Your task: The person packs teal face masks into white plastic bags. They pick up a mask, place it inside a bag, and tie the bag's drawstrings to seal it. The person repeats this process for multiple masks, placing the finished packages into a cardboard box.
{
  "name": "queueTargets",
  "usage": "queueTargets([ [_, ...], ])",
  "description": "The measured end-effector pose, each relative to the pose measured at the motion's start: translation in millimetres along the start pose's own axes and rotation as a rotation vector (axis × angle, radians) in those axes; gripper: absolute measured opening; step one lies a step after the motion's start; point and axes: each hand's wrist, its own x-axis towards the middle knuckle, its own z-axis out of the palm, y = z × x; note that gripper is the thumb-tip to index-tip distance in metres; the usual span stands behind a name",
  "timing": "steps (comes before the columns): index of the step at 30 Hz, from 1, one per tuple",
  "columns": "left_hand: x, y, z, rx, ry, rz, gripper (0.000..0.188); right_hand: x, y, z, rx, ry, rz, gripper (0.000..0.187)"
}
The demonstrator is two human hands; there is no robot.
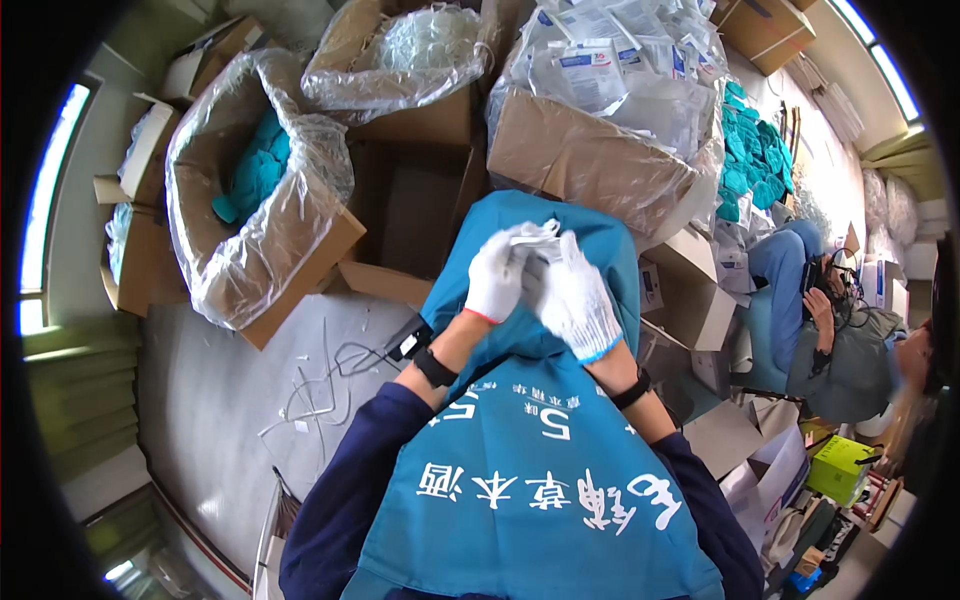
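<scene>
White knitted work gloves cover both my hands, which meet over my lap on a teal apron (540, 440) with white lettering. My left hand (497, 275) is closed, its fingertips pinched together at the top. Pressed close beside it, my right hand (575, 300) has its fingers bent inward. A small whitish thing (537, 236) shows between the fingertips of both hands; the gloves hide most of it and its kind is unclear. Dark bands sit on both wrists.
Ahead stand a plastic-lined carton (335, 215) with teal pieces (262, 170), an open brown box (410, 200), and a large carton (590, 150) heaped with white-and-blue packets (595, 75). More teal pieces (750, 150) are piled right. Another person (840, 350) sits at right. Loose strips (315, 395) litter the floor.
</scene>
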Motion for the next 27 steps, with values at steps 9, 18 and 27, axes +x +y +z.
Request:
queueTargets([
  [9,35,4,-49,-0.453,-0.018,-0.553,0.026,-70,-17,-65,0.102,0.417,-0.03,0.042],
  [18,282,93,-138,1.21,0.212,0.095,0.038,-86,-22,-93,0.187,0.374,-0.016,0.032],
  [27,313,97,-157,1.3,0.225,0.213,0.042,-95,-26,-106,0.175,0.235,0.012,0.028],
])
